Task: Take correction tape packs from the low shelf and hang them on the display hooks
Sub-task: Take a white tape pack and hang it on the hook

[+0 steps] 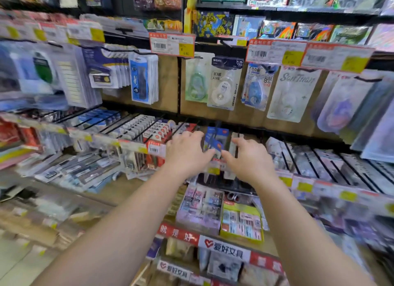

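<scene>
Left hand (187, 151) and right hand (248, 157) both pinching blue correction tape packs (216, 139) at a display hook (217, 125), mid-rack

Both bare forearms extended forward and upward from the lower frame edge, converging toward the centre. The left hand (185, 152) was held palm down, knuckles uppermost, fingers curled forward and downward, thumb pointing toward the right hand (250, 157). The right hand was likewise palm down, fingers bent at the knuckles, thumb extended toward the left hand. The two thumb tips lay just beside each other, near touching. Whether either hand gripped anything could not be determined, because the fingertips were hidden behind the hands.
</scene>
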`<state>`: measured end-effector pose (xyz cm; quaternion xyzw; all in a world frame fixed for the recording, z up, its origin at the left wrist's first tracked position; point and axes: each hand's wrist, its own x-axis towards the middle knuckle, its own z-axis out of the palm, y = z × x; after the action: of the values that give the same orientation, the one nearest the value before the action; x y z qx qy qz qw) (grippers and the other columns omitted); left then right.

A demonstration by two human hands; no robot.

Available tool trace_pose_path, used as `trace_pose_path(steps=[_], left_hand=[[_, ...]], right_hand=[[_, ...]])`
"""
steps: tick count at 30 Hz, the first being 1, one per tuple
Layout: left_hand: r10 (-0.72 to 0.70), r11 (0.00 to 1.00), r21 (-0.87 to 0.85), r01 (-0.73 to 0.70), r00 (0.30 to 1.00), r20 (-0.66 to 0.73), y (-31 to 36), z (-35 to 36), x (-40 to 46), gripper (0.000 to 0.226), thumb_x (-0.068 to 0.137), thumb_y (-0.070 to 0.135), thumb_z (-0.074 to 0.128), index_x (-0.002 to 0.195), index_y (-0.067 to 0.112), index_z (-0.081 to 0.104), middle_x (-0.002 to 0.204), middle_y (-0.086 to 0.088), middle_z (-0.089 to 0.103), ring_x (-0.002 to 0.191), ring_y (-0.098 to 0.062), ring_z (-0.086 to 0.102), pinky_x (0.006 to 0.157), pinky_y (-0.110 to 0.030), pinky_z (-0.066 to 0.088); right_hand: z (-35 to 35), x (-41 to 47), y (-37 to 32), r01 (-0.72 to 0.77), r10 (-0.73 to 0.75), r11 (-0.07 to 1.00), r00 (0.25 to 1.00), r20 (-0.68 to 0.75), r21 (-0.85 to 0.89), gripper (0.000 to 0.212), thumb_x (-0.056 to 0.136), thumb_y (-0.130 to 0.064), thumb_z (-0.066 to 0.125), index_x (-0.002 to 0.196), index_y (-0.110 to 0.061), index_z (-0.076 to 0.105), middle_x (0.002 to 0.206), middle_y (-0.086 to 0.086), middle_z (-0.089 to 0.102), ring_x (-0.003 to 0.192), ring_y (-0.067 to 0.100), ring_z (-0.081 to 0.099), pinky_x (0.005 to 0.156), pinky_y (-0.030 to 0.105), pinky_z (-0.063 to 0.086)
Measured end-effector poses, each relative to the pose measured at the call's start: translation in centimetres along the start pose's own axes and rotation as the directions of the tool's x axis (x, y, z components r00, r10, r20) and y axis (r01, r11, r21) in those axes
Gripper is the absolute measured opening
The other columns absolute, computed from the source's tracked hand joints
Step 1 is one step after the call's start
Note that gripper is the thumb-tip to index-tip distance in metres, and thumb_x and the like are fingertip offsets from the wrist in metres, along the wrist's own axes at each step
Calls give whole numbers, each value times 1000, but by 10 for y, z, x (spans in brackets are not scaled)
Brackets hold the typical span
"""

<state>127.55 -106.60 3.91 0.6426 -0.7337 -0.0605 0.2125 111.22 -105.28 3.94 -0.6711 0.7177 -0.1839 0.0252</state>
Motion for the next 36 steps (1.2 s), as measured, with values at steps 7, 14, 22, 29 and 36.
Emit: trace_pose_path(steps=[7,14,22,29,36], left_hand=[[81,990,-115,-80,997,2,26,19,-58,58,90,58,55,138,25,50,137,-4,53,130,-30,45,106,-44,37],[184,968,-187,-168,980,70,69,47,-85,59,93,54,55,142,22,48,141,-2,51,132,-27,44,106,-42,40],[183,963,-252,-90,910,371,125,139,-84,60,87,60,55,132,21,54,132,-5,59,123,-27,54,99,-42,47],[88,967,-248,53,847,524,189,231,-70,62,91,54,60,141,19,48,138,-7,58,122,-29,56,97,-36,48],[-110,923,-210,323,742,661,242,310,-62,73,91,57,59,148,17,38,138,-3,56,123,-27,56,87,-23,39]], right_hand=[[3,-71,29,-36,39,998,998,-56,53,58,93,-59,48,141,-25,48,133,5,56,123,28,50,95,42,48],[-3,-110,79,-123,132,989,984,-122,84,55,93,-54,53,139,-24,51,135,1,58,127,26,48,98,38,42],[17,-137,204,-379,379,920,925,24,101,49,90,-48,60,133,-23,56,130,4,62,121,27,55,94,38,48],[33,-138,339,-553,530,825,828,186,112,42,93,-36,61,132,-18,57,120,11,66,108,29,63,86,36,50],[62,-120,437,-605,556,795,756,346,45,40,94,-34,56,131,-18,54,118,14,65,105,33,62,83,37,52]])
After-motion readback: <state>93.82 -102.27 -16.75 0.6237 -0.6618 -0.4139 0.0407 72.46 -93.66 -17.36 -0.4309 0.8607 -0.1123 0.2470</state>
